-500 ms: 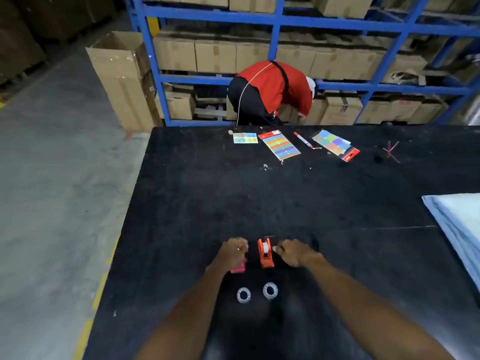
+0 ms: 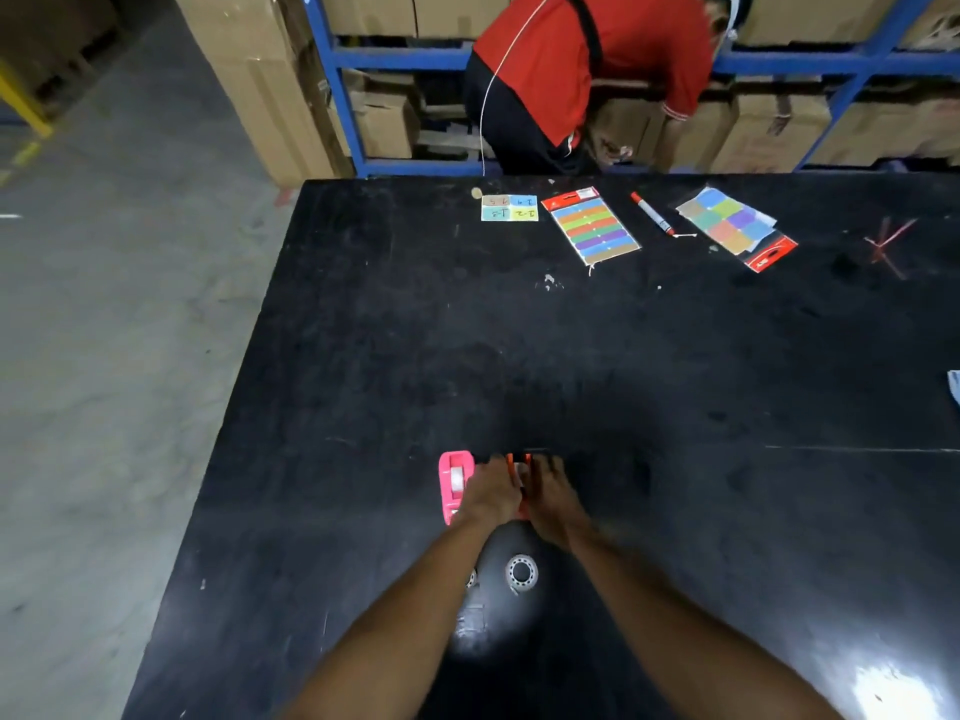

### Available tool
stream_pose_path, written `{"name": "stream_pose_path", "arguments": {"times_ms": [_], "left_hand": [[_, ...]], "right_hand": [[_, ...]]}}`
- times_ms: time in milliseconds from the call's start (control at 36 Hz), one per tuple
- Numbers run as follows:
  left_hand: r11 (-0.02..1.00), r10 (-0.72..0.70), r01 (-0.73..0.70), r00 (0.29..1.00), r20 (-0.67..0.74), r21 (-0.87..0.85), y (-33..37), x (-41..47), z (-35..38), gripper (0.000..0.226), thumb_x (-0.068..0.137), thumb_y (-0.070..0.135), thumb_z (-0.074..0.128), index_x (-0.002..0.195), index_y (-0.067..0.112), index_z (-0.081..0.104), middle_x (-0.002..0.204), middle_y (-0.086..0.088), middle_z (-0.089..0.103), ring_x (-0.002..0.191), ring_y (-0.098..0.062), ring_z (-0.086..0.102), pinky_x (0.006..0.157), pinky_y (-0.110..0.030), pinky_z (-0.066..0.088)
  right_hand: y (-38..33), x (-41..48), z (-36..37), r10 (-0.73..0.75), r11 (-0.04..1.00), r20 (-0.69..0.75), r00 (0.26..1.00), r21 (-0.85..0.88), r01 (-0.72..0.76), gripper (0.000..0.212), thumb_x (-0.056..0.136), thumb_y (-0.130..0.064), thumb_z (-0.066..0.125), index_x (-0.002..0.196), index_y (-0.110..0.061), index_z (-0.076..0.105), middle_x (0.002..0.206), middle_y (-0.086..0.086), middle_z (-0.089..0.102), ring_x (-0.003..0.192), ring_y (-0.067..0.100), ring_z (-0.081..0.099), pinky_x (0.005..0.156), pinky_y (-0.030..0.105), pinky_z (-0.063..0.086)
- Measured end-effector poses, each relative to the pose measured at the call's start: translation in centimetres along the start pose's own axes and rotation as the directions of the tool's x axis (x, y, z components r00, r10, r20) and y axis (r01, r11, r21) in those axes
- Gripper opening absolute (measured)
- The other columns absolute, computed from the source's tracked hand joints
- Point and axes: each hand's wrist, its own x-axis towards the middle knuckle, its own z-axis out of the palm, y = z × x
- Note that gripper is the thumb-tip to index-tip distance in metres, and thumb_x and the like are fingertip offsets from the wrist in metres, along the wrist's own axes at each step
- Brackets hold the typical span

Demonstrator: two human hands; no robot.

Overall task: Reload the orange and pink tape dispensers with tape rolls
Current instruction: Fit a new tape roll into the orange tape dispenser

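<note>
The pink tape dispenser (image 2: pixel 455 483) lies free on the black table (image 2: pixel 675 387), just left of my hands, with a roll showing inside it. Both hands close around the orange tape dispenser (image 2: pixel 521 470), which is mostly hidden between them. My left hand (image 2: pixel 491 493) grips its left side and my right hand (image 2: pixel 551 498) its right side. One tape roll (image 2: pixel 521 571) lies flat on the table below my hands. A second tape roll (image 2: pixel 471 578) peeks out from under my left forearm.
At the table's far edge lie a small coloured card (image 2: pixel 509 207), two packs of coloured labels (image 2: pixel 590 225) (image 2: pixel 737 227) and a red marker (image 2: pixel 652 213). A person in a red shirt (image 2: pixel 587 70) bends at the blue shelving with cardboard boxes. Light cloth (image 2: pixel 955 384) shows at the right edge.
My left hand has let go of the pink dispenser and moved right onto the orange one. The right hand has closed in on it too. The view has shifted.
</note>
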Motion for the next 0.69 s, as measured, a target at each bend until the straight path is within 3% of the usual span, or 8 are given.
{"name": "stream_pose_path", "arguments": {"times_ms": [56, 167, 222, 361, 417, 500, 611, 694], "left_hand": [[1.000, -0.016, 0.016, 1.000, 0.006, -0.003, 0.1, 0.1, 0.1, 0.035, 0.096, 0.034, 0.049, 0.108, 0.004, 0.060, 0.110, -0.022, 0.070, 0.104, -0.040, 0.066, 0.086, -0.042, 0.052], [0.999, -0.013, 0.014, 0.999, 0.041, -0.038, -0.3, 0.3, -0.4, 0.030, 0.098, 0.029, 0.048, 0.111, 0.004, 0.057, 0.113, -0.021, 0.069, 0.107, -0.037, 0.065, 0.087, -0.039, 0.050], [0.997, 0.000, 0.005, 0.998, 0.068, -0.080, -0.3, 0.4, -0.5, 0.023, 0.099, 0.026, 0.048, 0.112, 0.007, 0.051, 0.112, -0.019, 0.069, 0.105, -0.034, 0.066, 0.087, -0.038, 0.050], [0.942, 0.022, 0.028, 0.989, 0.145, -0.334, -1.1, 1.0, -0.7, 0.021, 0.094, 0.023, 0.061, 0.094, 0.031, 0.041, 0.082, -0.005, 0.061, 0.069, -0.020, 0.059, 0.070, -0.049, 0.058], [0.912, 0.034, 0.045, 0.982, 0.186, -0.408, -0.6, 0.2, -1.3, 0.024, 0.093, 0.019, 0.065, 0.102, 0.027, 0.044, 0.076, -0.001, 0.060, 0.066, -0.014, 0.058, 0.058, -0.033, 0.052], [0.868, 0.065, 0.061, 0.970, 0.233, -0.494, -0.1, -0.7, -1.8, 0.042, 0.090, 0.020, 0.069, 0.125, 0.020, 0.045, 0.083, -0.001, 0.065, 0.079, -0.018, 0.064, 0.066, -0.026, 0.053], [0.812, 0.110, 0.074, 0.955, 0.276, -0.579, -0.5, -1.3, -1.9, 0.049, 0.091, 0.014, 0.067, 0.136, 0.010, 0.046, 0.091, -0.008, 0.070, 0.077, -0.016, 0.073, 0.068, -0.026, 0.061], [0.783, 0.161, 0.051, 0.946, 0.280, -0.620, -0.5, -1.5, -2.2, 0.054, 0.090, 0.012, 0.069, 0.139, 0.005, 0.047, 0.096, -0.015, 0.073, 0.080, -0.021, 0.075, 0.075, -0.032, 0.062]], "right_hand": [[0.5, 0.3, 0.5, 0.057, 0.992, -0.036, 0.998, 0.118, -0.053, 0.069, 0.088, -0.058, 0.021, 0.132, -0.013, 0.049, 0.135, 0.014, 0.045, 0.123, 0.035, 0.046, 0.106, 0.050, 0.041], [-0.5, -0.4, 0.0, 0.121, 0.942, -0.083, 0.989, 0.323, -0.088, 0.038, 0.104, -0.037, 0.036, 0.131, -0.014, 0.048, 0.133, 0.019, 0.048, 0.122, 0.039, 0.052, 0.106, 0.043, 0.040], [-0.5, -0.8, -0.4, 0.121, 0.919, -0.097, 0.988, 0.388, -0.074, 0.037, 0.103, -0.042, 0.034, 0.128, -0.020, 0.048, 0.130, 0.016, 0.056, 0.120, 0.035, 0.056, 0.104, 0.040, 0.043], [-0.9, -2.4, -2.2, 0.140, 0.867, -0.077, 0.987, 0.491, -0.084, 0.038, 0.101, -0.054, 0.030, 0.120, -0.027, 0.048, 0.111, 0.010, 0.072, 0.100, 0.032, 0.068, 0.089, 0.043, 0.053], [-1.0, -2.8, -2.8, 0.139, 0.859, -0.083, 0.987, 0.507, -0.078, 0.040, 0.104, -0.049, 0.030, 0.132, -0.025, 0.046, 0.120, 0.012, 0.069, 0.111, 0.033, 0.064, 0.096, 0.039, 0.047], [-0.9, -3.0, -3.5, 0.133, 0.859, -0.063, 0.989, 0.506, -0.083, 0.046, 0.104, -0.047, 0.029, 0.144, -0.026, 0.039, 0.131, 0.012, 0.062, 0.121, 0.031, 0.059, 0.088, 0.032, 0.046], [-0.8, -3.3, -3.8, 0.093, 0.872, -0.063, 0.994, 0.487, -0.050, 0.043, 0.104, -0.049, 0.028, 0.135, -0.026, 0.046, 0.125, 0.011, 0.066, 0.117, 0.030, 0.061, 0.100, 0.038, 0.044], [-0.6, -3.7, -4.0, 0.080, 0.876, -0.079, 0.994, 0.481, -0.033, 0.036, 0.103, -0.050, 0.026, 0.119, -0.027, 0.048, 0.110, 0.009, 0.071, 0.104, 0.029, 0.066, 0.094, 0.041, 0.048]]}}
